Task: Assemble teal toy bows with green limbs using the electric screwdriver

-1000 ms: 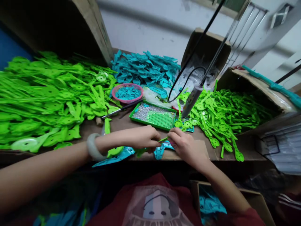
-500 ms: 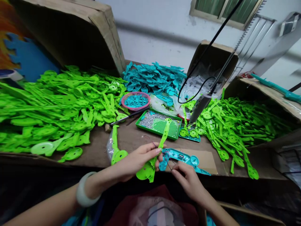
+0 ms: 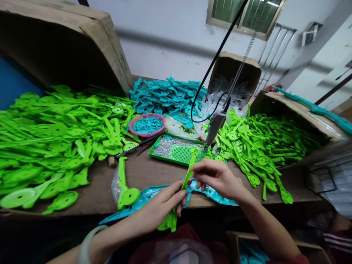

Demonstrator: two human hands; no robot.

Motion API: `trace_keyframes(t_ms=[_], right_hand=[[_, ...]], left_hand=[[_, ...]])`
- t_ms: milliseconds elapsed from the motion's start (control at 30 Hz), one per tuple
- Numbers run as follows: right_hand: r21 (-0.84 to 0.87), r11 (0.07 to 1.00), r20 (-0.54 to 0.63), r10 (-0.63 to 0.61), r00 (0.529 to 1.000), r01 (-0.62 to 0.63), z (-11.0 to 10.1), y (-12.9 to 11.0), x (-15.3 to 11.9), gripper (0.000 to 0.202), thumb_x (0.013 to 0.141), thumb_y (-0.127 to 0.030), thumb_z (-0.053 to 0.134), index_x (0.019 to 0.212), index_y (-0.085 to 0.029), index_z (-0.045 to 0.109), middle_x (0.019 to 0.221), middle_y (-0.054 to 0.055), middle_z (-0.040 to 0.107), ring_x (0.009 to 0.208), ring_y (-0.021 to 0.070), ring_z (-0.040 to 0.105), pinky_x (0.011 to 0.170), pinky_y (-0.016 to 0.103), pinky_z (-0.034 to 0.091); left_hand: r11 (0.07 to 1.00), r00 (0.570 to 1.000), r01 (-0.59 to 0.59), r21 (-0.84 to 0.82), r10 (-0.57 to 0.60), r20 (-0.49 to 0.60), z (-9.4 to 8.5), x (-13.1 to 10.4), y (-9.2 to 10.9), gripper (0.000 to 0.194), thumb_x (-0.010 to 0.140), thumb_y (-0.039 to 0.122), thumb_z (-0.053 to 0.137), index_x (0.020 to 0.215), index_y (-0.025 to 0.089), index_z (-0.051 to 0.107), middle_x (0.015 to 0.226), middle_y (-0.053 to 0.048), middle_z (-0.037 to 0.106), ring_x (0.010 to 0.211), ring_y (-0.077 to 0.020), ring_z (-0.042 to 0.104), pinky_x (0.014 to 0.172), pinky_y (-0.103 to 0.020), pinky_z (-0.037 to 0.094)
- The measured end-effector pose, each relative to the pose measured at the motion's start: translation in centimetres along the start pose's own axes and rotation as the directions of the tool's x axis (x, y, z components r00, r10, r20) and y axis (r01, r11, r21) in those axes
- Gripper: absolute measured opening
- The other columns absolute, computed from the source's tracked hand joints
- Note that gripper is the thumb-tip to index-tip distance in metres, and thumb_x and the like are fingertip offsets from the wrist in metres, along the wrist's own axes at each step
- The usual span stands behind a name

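Brown surface (image 3: 132, 172), green tray (image 3: 155, 155) mid-scene; left hand (image 3: 170, 201) closed round green piece (image 3: 191, 165), right hand (image 3: 216, 176) half-open, fingers curled at its shaft.

My left hand (image 3: 169, 203) hid the middle of the green piece (image 3: 193, 163), and I could not tell whether my right hand (image 3: 220, 179) touched it. My left forearm (image 3: 129, 222) covered part of a long blue piece (image 3: 150, 191). The grey bits (image 3: 164, 146) in the green tray (image 3: 170, 159) were too small to make out. The bottom edge cut off the bangle (image 3: 85, 245); the left edge cut off the green pile (image 3: 55, 128).
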State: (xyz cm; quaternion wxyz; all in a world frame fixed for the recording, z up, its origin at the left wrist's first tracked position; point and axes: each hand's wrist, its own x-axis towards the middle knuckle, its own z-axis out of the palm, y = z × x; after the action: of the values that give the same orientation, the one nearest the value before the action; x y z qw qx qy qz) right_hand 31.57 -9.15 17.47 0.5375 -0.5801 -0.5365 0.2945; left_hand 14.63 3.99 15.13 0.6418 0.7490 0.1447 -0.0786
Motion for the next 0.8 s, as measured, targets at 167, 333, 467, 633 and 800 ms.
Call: trace_keyframes(t_ms=[167,333,467,633,800], right_hand=[[-0.493,0.842,0.105,-0.193,0.976,0.220,-1.9,-0.5,-1.2,0.014,0.098,-0.017,0.056,0.101,-0.018,0.069,0.092,0.005,0.065,0.082,0.0130,0.064,0.071,0.022,0.051],[-0.636,0.757,0.150,-0.069,0.986,0.149,-2.3,-1.7,-1.2,0.012,0.099,-0.018,0.054,0.098,-0.017,0.066,0.092,0.005,0.064,0.082,0.0142,0.063,0.072,0.024,0.050],[-0.606,0.789,0.081,-0.064,0.995,0.100,-1.7,-1.5,-0.9,0.009,0.094,-0.015,0.061,0.088,-0.018,0.065,0.081,0.001,0.063,0.076,0.0127,0.060,0.068,0.022,0.046],[-0.662,0.749,-0.038,-0.062,0.997,0.021,0.1,0.1,-1.3,0.014,0.089,-0.010,0.064,0.077,-0.017,0.061,0.076,0.000,0.055,0.068,0.0116,0.053,0.059,0.022,0.036],[-0.667,0.745,-0.112,-0.092,0.989,-0.006,0.7,0.5,-2.3,0.015,0.094,-0.011,0.055,0.085,-0.018,0.064,0.083,0.002,0.057,0.072,0.0127,0.054,0.062,0.023,0.039]], left_hand=[[0.892,0.991,0.115,-0.437,-0.069,0.119,0.4,-1.2,0.2,0.043,0.089,0.063,0.058,0.091,0.020,0.053,0.074,0.003,0.052,0.067,-0.0125,0.050,0.070,-0.027,0.045],[0.829,0.993,0.108,-0.549,-0.069,0.092,1.1,-1.3,0.1,0.046,0.088,0.066,0.060,0.092,0.021,0.053,0.073,0.004,0.050,0.061,-0.0113,0.046,0.064,-0.026,0.045],[0.933,0.998,0.069,-0.352,-0.062,0.033,1.2,-1.0,0.0,0.043,0.090,0.063,0.056,0.089,0.021,0.055,0.076,0.001,0.056,0.066,-0.0138,0.052,0.070,-0.028,0.046],[1.000,0.999,0.010,0.012,-0.011,0.047,1.4,0.1,-0.1,0.037,0.096,0.052,0.044,0.089,0.020,0.060,0.081,-0.004,0.070,0.082,-0.0217,0.066,0.085,-0.032,0.047],[0.990,0.998,0.031,0.134,-0.037,0.046,1.5,0.7,0.3,0.041,0.096,0.045,0.039,0.114,0.017,0.063,0.062,0.001,0.064,0.063,-0.0194,0.063,0.066,-0.027,0.046]])
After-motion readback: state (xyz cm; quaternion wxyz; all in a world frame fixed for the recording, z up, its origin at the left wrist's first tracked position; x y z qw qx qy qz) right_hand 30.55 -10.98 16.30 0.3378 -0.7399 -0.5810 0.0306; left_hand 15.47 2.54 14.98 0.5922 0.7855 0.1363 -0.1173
